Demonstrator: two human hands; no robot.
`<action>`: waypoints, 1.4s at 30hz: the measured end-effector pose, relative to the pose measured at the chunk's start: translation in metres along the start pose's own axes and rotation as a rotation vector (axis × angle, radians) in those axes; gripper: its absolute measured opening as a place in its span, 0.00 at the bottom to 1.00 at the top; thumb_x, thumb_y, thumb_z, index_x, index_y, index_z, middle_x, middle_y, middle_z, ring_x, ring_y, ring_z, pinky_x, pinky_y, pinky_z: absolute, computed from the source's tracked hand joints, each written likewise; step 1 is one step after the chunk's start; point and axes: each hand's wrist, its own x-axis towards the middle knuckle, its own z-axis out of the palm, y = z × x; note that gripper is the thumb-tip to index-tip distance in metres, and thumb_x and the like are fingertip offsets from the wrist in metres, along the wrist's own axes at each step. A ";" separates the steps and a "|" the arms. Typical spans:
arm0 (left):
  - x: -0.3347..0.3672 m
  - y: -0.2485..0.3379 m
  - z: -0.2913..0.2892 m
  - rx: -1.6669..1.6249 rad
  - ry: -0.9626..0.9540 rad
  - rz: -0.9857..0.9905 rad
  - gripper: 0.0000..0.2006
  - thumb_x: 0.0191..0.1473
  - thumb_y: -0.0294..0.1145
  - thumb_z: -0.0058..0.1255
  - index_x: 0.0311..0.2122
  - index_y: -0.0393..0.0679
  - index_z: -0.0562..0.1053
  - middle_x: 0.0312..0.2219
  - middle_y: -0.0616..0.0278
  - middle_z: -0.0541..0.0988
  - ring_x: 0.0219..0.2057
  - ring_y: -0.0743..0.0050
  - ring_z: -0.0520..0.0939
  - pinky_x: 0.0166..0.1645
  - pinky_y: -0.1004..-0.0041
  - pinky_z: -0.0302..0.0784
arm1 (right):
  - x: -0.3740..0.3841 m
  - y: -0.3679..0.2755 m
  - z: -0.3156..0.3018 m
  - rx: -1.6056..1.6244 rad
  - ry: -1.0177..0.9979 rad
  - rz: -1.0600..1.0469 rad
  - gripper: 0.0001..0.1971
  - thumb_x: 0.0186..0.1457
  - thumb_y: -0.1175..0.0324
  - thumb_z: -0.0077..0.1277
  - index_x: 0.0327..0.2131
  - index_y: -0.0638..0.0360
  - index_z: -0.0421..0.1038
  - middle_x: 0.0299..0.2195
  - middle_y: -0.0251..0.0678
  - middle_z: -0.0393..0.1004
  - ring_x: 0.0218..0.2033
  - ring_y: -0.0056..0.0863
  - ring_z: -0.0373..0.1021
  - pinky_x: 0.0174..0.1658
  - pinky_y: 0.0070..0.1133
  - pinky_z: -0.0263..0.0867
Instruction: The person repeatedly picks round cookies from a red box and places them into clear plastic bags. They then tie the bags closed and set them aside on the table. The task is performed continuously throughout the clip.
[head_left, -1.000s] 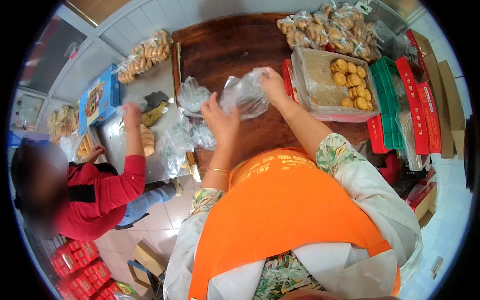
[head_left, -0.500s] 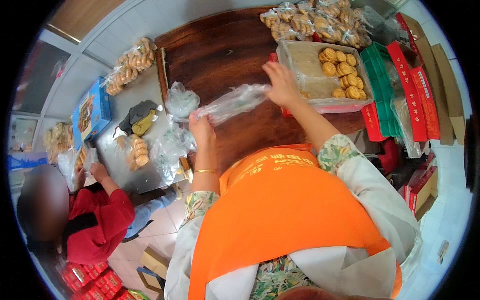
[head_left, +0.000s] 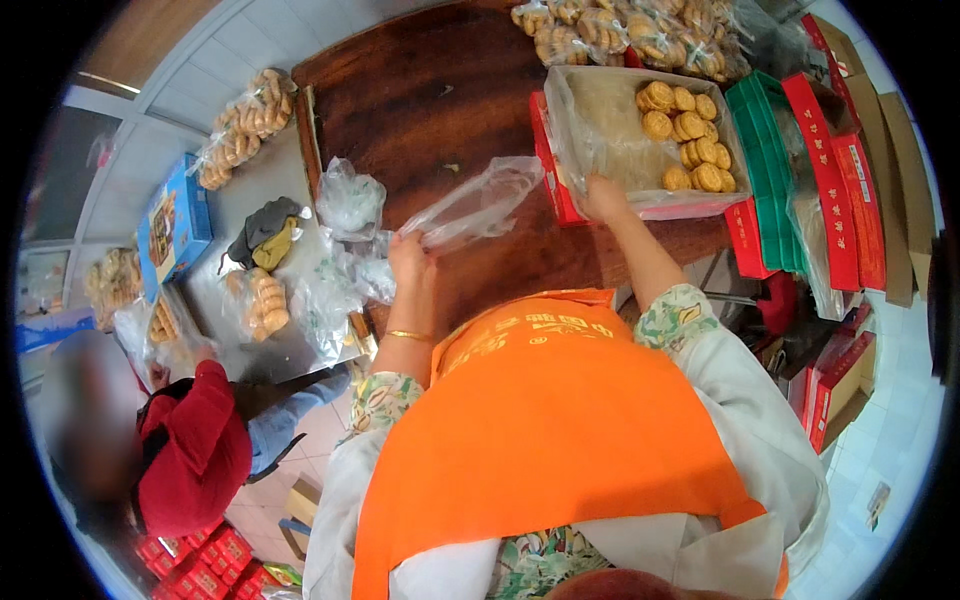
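My left hand (head_left: 408,262) is closed on one end of a clear plastic bag (head_left: 482,205), which stretches to the right above the brown wooden table (head_left: 420,110). At the near left corner of a lined box (head_left: 602,120), my right hand (head_left: 603,197) reaches in over the rim. Its fingers are mostly hidden, so I cannot tell whether they hold anything. Round golden pastries (head_left: 690,128) lie in rows along the right side of that box. More crumpled clear bags (head_left: 350,203) lie just left of my left hand.
Bagged pastries (head_left: 640,35) are heaped behind the box. A green crate (head_left: 765,170) and red cartons (head_left: 850,200) stand to its right. On the left, a metal table (head_left: 300,345) holds a blue box (head_left: 175,225) and a pastry bag (head_left: 265,303). A person in red (head_left: 200,440) works beside it.
My right hand has let go of the clear bag and moved down to the box's near left corner, covering a lone pastry there. The bag's free end now hangs loose. My left hand still holds it.
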 end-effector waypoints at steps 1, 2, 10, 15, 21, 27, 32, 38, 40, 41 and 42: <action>0.003 -0.001 0.000 -0.017 0.010 0.025 0.10 0.48 0.15 0.42 0.37 0.39 0.67 0.30 0.59 0.74 0.31 0.66 0.76 0.31 0.64 0.75 | -0.007 -0.006 0.006 -0.023 0.062 0.036 0.20 0.48 0.61 0.53 0.39 0.69 0.72 0.44 0.58 0.69 0.45 0.52 0.67 0.47 0.34 0.65; 0.006 -0.003 0.000 -0.020 0.004 0.031 0.10 0.48 0.15 0.42 0.37 0.39 0.67 0.30 0.60 0.74 0.31 0.67 0.76 0.31 0.65 0.75 | -0.011 -0.005 0.013 -0.040 0.103 -0.009 0.18 0.49 0.61 0.52 0.37 0.68 0.71 0.42 0.57 0.70 0.43 0.53 0.68 0.46 0.36 0.65; 0.003 0.001 0.015 -0.007 -0.131 0.135 0.09 0.48 0.16 0.42 0.36 0.40 0.67 0.30 0.63 0.73 0.30 0.72 0.74 0.35 0.73 0.71 | -0.038 -0.040 0.001 0.165 0.533 -0.247 0.26 0.46 0.68 0.53 0.50 0.65 0.62 0.49 0.55 0.64 0.52 0.49 0.61 0.54 0.37 0.58; -0.013 0.003 0.019 -0.026 -0.106 0.168 0.10 0.49 0.17 0.44 0.37 0.41 0.68 0.29 0.63 0.73 0.31 0.73 0.74 0.37 0.73 0.70 | -0.018 -0.092 -0.013 0.678 0.572 -0.425 0.32 0.43 0.68 0.58 0.53 0.64 0.59 0.53 0.52 0.61 0.54 0.44 0.60 0.53 0.33 0.58; -0.024 -0.010 -0.013 0.781 -0.042 0.708 0.12 0.46 0.23 0.53 0.39 0.38 0.71 0.32 0.57 0.77 0.35 0.68 0.76 0.42 0.70 0.71 | 0.028 -0.103 0.037 1.202 0.076 -0.005 0.18 0.44 0.74 0.54 0.42 0.60 0.67 0.45 0.41 0.67 0.42 0.40 0.69 0.43 0.31 0.65; -0.014 -0.048 -0.049 0.945 0.194 0.562 0.10 0.46 0.23 0.50 0.37 0.36 0.73 0.28 0.55 0.78 0.30 0.68 0.77 0.37 0.72 0.71 | 0.001 -0.106 0.033 0.046 0.182 -0.517 0.21 0.43 0.81 0.47 0.44 0.49 0.66 0.39 0.41 0.66 0.39 0.44 0.68 0.41 0.35 0.65; 0.018 -0.092 -0.058 0.386 0.210 0.280 0.06 0.48 0.22 0.47 0.33 0.37 0.73 0.26 0.63 0.77 0.28 0.78 0.75 0.34 0.75 0.71 | -0.008 -0.089 0.042 -0.113 0.276 -0.599 0.19 0.44 0.79 0.46 0.43 0.53 0.65 0.40 0.42 0.66 0.40 0.44 0.67 0.41 0.35 0.65; -0.002 -0.104 -0.020 0.550 0.155 0.270 0.05 0.49 0.21 0.45 0.32 0.37 0.73 0.26 0.63 0.77 0.27 0.79 0.75 0.32 0.75 0.72 | -0.028 -0.120 0.084 0.149 -0.134 -0.755 0.13 0.49 0.71 0.46 0.40 0.59 0.70 0.33 0.45 0.71 0.38 0.39 0.69 0.43 0.29 0.65; -0.011 -0.102 -0.010 0.618 0.115 0.206 0.06 0.49 0.20 0.45 0.33 0.36 0.73 0.26 0.63 0.77 0.28 0.78 0.75 0.34 0.76 0.72 | -0.014 -0.112 0.133 0.383 -0.433 -0.441 0.13 0.51 0.68 0.46 0.41 0.59 0.70 0.34 0.46 0.71 0.38 0.34 0.70 0.42 0.27 0.65; -0.011 -0.105 -0.019 0.659 0.110 0.278 0.06 0.49 0.20 0.45 0.33 0.36 0.73 0.26 0.63 0.77 0.29 0.77 0.76 0.35 0.76 0.72 | -0.015 -0.112 0.144 0.439 -0.545 -0.290 0.14 0.51 0.67 0.46 0.42 0.58 0.70 0.34 0.46 0.71 0.38 0.32 0.70 0.42 0.26 0.65; -0.010 -0.105 -0.023 0.701 0.092 0.354 0.06 0.50 0.20 0.45 0.34 0.36 0.73 0.27 0.63 0.77 0.30 0.77 0.76 0.36 0.76 0.72 | -0.016 -0.114 0.147 0.488 -0.629 -0.124 0.15 0.52 0.66 0.47 0.43 0.58 0.70 0.35 0.46 0.72 0.39 0.30 0.70 0.41 0.26 0.65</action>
